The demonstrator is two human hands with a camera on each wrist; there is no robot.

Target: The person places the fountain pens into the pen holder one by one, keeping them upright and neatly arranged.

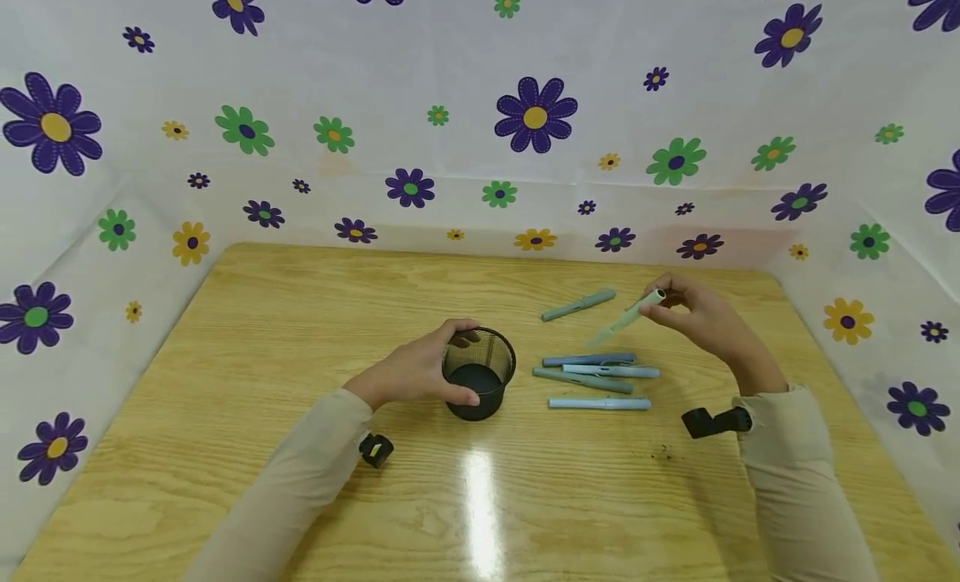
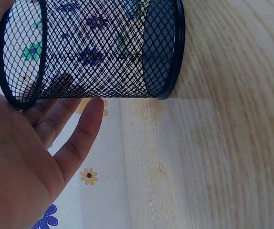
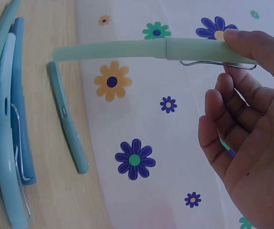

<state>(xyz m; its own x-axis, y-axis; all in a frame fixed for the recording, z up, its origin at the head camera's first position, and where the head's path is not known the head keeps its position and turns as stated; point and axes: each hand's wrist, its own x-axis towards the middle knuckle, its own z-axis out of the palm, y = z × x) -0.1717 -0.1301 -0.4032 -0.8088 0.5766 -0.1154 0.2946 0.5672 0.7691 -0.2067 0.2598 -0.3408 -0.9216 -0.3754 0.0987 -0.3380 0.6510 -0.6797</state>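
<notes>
My left hand (image 1: pixel 420 367) grips a black mesh pen cup (image 1: pixel 491 404), thumb on its near side and fingers round the far side. The cup stands upright on the wooden table with nothing inside. Up close in the left wrist view, the mesh wall (image 2: pixel 94 52) shows beside the fingers of that hand (image 2: pixel 27 157). Above the table on the right, my right hand (image 1: pixel 701 319) pinches a pale green pen (image 1: pixel 626 319) by its capped end between thumb and index finger. The pen's metal clip (image 3: pixel 218 64) faces the curled lower fingers, and its other end slants down toward the tabletop.
Right of the cup, a blue pen (image 1: pixel 555 361), a light blue pen (image 1: pixel 630 372) and a grey-green pen (image 1: pixel 592 383) lie close together. A paler blue pen (image 1: pixel 598 404) lies nearer, another grey-green pen (image 1: pixel 577 305) farther back. Flower-printed cloth (image 1: pixel 450 148) borders the table.
</notes>
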